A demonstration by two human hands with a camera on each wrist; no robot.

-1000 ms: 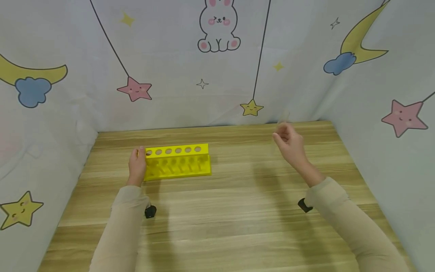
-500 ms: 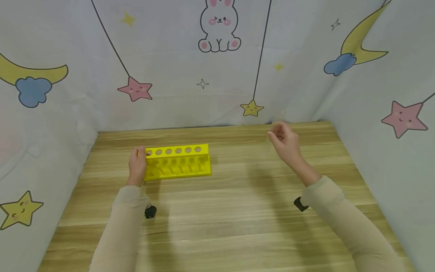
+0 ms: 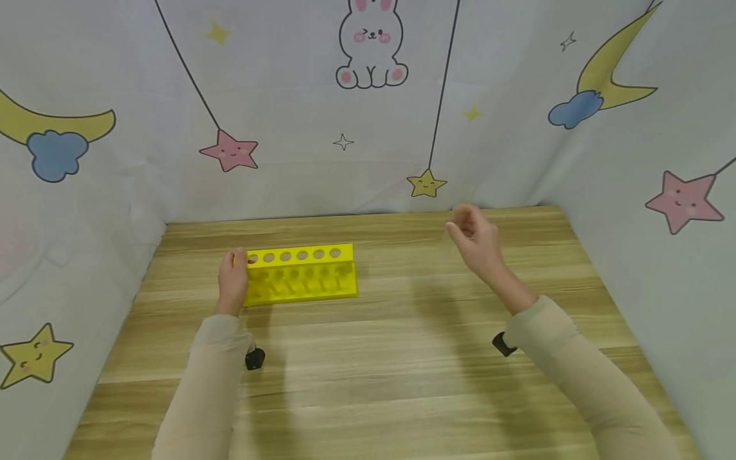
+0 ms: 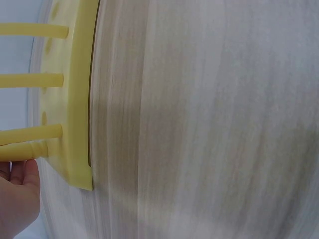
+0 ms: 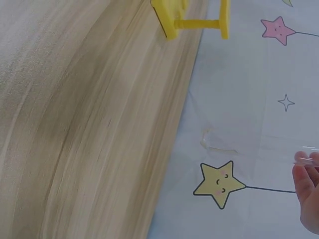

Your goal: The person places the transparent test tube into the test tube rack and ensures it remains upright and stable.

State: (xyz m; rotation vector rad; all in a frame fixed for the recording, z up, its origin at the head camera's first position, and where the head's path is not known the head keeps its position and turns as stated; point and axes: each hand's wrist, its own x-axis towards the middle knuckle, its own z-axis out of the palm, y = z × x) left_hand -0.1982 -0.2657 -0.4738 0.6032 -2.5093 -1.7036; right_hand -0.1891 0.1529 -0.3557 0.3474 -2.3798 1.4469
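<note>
Yellow six-hole rack [image 3: 299,262] stands upright on the surface [image 3: 368,358], left end held by the left grip [image 3: 232,281]; clear tube [image 5: 259,143] raised in the right grip [image 3: 477,243], well apart.

At left, your yellow six-hole plastic rack [image 3: 300,264] looks smooth, faintly glossy; at right, your clear slender tube [image 5: 256,144] shines, glass or plastic unclear. You face a far white printed cloth backdrop [image 3: 299,185], matt and creased, beyond a smooth brown wood-grain tabletop [image 3: 368,364].

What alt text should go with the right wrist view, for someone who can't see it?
The person's right hand holds a clear test tube in front of a white fabric backdrop printed with stars. A wood-grain tabletop fills the left side, and part of a yellow test-tube rack shows at the top.
</note>
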